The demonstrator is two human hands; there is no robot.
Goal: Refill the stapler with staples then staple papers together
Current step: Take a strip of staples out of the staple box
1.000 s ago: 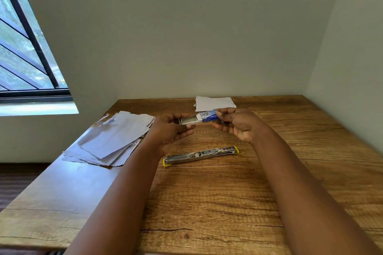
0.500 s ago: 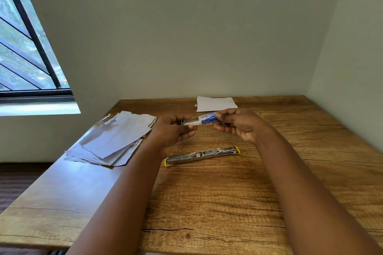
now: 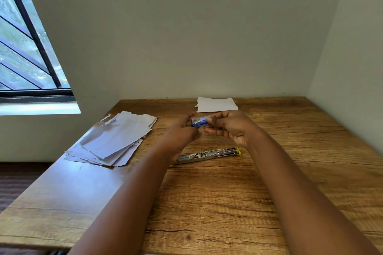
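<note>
The right hand [image 3: 230, 128] pinched one end of the small blue and white staple box [image 3: 200, 121] between thumb and fingertips; the left hand [image 3: 182, 134] was curled around the other end of the same box, so both hands were closed on it and nearly touching each other; whether the box was open or closed at that moment I cannot tell, because the left fingers covered its end. The box was held in the air, above and a little behind the stapler [image 3: 207, 153].

The stapler lay flat on the wooden table [image 3: 228, 203], unfolded to its full length with the metal channel facing up, a yellow tip showing at its right end; its left end was hidden under the left wrist. To the left of the stapler a loose pile of papers [image 3: 116, 138] was spread near the table edge; behind the stapler, close to the wall, a smaller white sheet [image 3: 216, 104] lay apart from all other things.

In my judgement the refill step was in hand, with no staples loaded yet. The next move probably calls for taking a strip of staples out of the box, bringing it down to the stapler, and laying it straight into the open channel; the strip may break if it is squeezed.
</note>
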